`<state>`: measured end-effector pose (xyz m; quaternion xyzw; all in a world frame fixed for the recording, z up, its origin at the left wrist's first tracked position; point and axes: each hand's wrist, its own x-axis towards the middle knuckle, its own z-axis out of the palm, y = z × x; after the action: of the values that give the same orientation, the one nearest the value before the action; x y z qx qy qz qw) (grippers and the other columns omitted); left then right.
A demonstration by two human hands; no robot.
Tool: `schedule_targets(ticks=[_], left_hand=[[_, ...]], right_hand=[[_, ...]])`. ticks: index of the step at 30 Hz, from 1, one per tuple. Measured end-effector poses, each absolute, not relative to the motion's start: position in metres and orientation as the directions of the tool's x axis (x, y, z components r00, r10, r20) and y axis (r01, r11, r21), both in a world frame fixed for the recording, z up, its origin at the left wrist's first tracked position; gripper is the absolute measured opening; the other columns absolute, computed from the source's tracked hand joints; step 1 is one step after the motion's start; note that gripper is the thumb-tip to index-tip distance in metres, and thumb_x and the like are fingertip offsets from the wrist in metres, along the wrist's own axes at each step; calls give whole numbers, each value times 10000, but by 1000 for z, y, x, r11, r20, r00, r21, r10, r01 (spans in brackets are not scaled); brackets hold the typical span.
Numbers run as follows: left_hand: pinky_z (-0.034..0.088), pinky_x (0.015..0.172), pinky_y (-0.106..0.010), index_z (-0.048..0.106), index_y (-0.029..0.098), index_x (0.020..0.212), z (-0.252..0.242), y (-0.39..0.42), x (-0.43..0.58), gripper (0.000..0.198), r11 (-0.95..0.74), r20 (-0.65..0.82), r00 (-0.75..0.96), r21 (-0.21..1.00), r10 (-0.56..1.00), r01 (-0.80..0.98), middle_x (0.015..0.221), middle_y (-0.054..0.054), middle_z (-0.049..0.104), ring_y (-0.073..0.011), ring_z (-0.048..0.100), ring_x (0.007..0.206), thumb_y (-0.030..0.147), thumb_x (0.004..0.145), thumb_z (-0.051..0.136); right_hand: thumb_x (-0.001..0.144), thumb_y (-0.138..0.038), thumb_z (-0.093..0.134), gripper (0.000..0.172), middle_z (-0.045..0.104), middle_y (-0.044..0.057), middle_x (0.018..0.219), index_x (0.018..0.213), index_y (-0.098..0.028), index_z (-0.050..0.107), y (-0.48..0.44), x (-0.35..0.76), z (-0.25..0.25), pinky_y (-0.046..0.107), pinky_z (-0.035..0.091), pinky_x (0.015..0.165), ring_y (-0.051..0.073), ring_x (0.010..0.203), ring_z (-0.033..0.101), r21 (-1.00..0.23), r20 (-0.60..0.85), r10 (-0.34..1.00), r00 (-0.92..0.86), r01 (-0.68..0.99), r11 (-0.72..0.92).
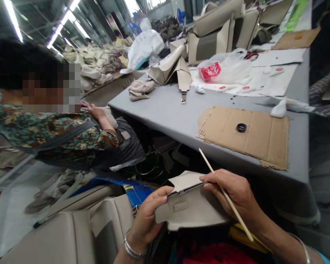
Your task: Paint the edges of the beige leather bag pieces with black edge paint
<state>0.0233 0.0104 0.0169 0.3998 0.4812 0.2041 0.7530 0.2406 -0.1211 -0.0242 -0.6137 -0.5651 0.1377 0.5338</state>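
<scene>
A beige leather-like piece [195, 209] with dark edges is held up in front of me, over my lap. My left hand [151, 212] grips its left end, thumb on top. My right hand [233, 190] pinches the upper right edge and also keeps a thin pale wooden stick [229, 200] slanted across the fingers. One stick end points at the table, the other down to the lower right. Some of the fingers lie hidden behind the piece.
On the grey table [159, 102] lie a cardboard sheet [250, 139] with a small black round container [241, 127], a plastic bag [225, 68] and a buckled strap piece [183, 75]. A co-worker [57, 132] sits at left. Beige bags [68, 238] stand at lower left.
</scene>
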Motion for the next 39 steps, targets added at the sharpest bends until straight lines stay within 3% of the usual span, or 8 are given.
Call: schedule_targets(ticks=[3, 6, 9, 14, 20, 26, 32, 39], left_hand=[[543, 665, -286, 793, 159, 900, 8, 7, 18, 225, 583, -486, 532, 812, 693, -19, 805, -83, 769, -238, 698, 737, 204, 682, 828], [555, 804, -319, 788, 176, 1010, 16, 6, 12, 337, 530, -376, 595, 842, 711, -102, 891, -71, 784, -283, 714, 916, 162, 673, 795], [518, 969, -375, 752, 182, 1163, 34, 8, 6, 452, 464, -320, 675, 885, 665, -38, 1086, -98, 777, -324, 674, 1108, 185, 716, 810], [451, 1074, -413, 723, 191, 1240, 34, 14, 10, 386, 418, -298, 716, 908, 632, 9, 1252, -126, 729, -323, 620, 1226, 207, 857, 765], [435, 1089, -393, 677, 194, 1326, 10, 14, 28, 469, 480, -317, 754, 877, 575, 2, 1293, -117, 713, -312, 600, 1256, 228, 866, 763], [422, 1091, -359, 658, 219, 1355, 14, 17, 42, 397, 422, -287, 740, 906, 608, 4, 1312, -92, 706, -276, 570, 1297, 214, 958, 658], [459, 1039, -349, 678, 205, 1330, 2, 17, 48, 360, 450, -272, 767, 893, 582, -24, 1293, -100, 715, -284, 590, 1268, 224, 974, 635], [486, 993, -365, 716, 172, 1270, -18, 16, 48, 337, 488, -283, 740, 870, 610, -70, 1224, -123, 745, -296, 640, 1182, 241, 941, 686]], right_hand=[[1005, -237, 623, 147, 753, 12, 980, 1128, -249, 704, -115, 238, -24, 269, 536, 770, 155, 858, 711, -824, 405, 827, 390, 548, 145], [1007, -247, 627, 148, 761, -16, 972, 1133, -266, 702, -109, 240, -13, 238, 529, 761, 137, 841, 723, -825, 385, 826, 412, 555, 108], [1008, -251, 627, 182, 764, -36, 1015, 1176, -287, 686, -111, 246, 5, 216, 526, 751, 128, 850, 732, -789, 377, 851, 367, 608, 87], [1009, -270, 627, 220, 759, -26, 1035, 1226, -278, 661, -116, 252, 7, 225, 527, 762, 137, 853, 734, -708, 420, 841, 340, 703, 69], [1015, -306, 614, 152, 753, -37, 1007, 1145, -277, 686, -118, 251, -16, 209, 518, 763, 126, 846, 725, -772, 327, 822, 467, 634, -53], [1022, -366, 589, 148, 739, -58, 963, 1116, -306, 687, -122, 254, -13, 190, 504, 725, 114, 797, 704, -817, 212, 829, 517, 560, -140], [1028, -391, 561, 177, 727, -39, 844, 1080, -283, 691, -128, 255, -17, 185, 516, 660, 120, 664, 683, -786, 251, 806, 536, 599, -153], [1024, -381, 564, 173, 746, -48, 883, 1093, -284, 690, -133, 253, -21, 157, 531, 683, 110, 687, 704, -777, 250, 807, 535, 608, -163]])
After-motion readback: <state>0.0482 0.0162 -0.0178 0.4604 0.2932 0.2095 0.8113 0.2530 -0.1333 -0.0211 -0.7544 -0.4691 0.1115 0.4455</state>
